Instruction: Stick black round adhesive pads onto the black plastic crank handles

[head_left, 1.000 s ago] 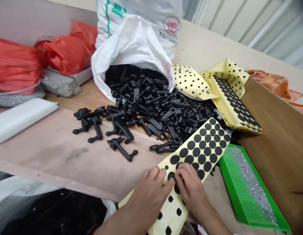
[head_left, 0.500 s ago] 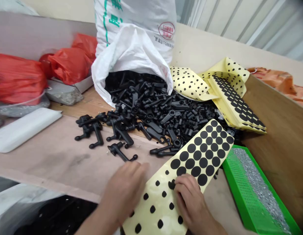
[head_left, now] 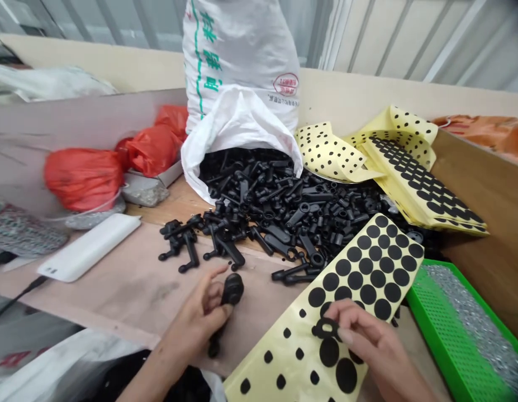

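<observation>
My left hand is closed around a black plastic crank handle, lifted just off the brown table. My right hand pinches a thin black ring-shaped sticker over the yellow backing sheet covered in black round stickers. Behind the hands lies a big pile of black plastic parts, spilling from a white woven sack. Two or three crank handles lie apart at the pile's left.
A green perforated tray of small metal screws sits at the right. More yellow sticker sheets are heaped at the back right. Red plastic bags, a white flat pack and a cardboard wall fill the left.
My left hand left the sheet, reached toward the loose handles and picked one up. My right hand peeled a black ring off the sheet. The view tilted upward.
</observation>
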Tool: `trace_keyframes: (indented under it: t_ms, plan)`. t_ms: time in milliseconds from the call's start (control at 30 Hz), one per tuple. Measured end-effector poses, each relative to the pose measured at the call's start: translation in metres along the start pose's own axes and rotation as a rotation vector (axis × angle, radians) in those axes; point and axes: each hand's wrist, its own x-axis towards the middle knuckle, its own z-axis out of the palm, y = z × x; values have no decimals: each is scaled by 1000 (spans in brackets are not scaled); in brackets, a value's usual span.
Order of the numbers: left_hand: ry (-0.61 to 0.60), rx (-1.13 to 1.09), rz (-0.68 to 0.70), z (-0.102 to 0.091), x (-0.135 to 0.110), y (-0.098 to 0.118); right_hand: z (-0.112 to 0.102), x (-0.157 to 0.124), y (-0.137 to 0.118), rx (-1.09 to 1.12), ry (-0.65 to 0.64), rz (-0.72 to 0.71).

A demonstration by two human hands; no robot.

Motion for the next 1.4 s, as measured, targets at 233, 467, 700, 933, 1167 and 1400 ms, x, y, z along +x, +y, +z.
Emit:
trace_keyframes:
  t_ms: [233, 467, 700, 933, 1167, 1400]
  plan:
    - [-120, 539, 293, 35, -9, -1, 18, 7, -9, 173, -15, 32]
    - [-136, 725, 506, 42, -4, -8, 19, 10, -5, 177, 25, 60]
    - [-227, 290, 261, 54, -9, 2, 19, 11, 0, 374, 24, 124]
    - [-329, -302, -21, 66, -9, 1, 25, 14, -4, 597, -54, 180]
    - [-497, -273, -152, 75, -9, 10, 28, 13, -6, 572, -70, 168]
    - [-483, -336, -154, 77, -10, 15, 28, 11, -5, 432, -60, 166]
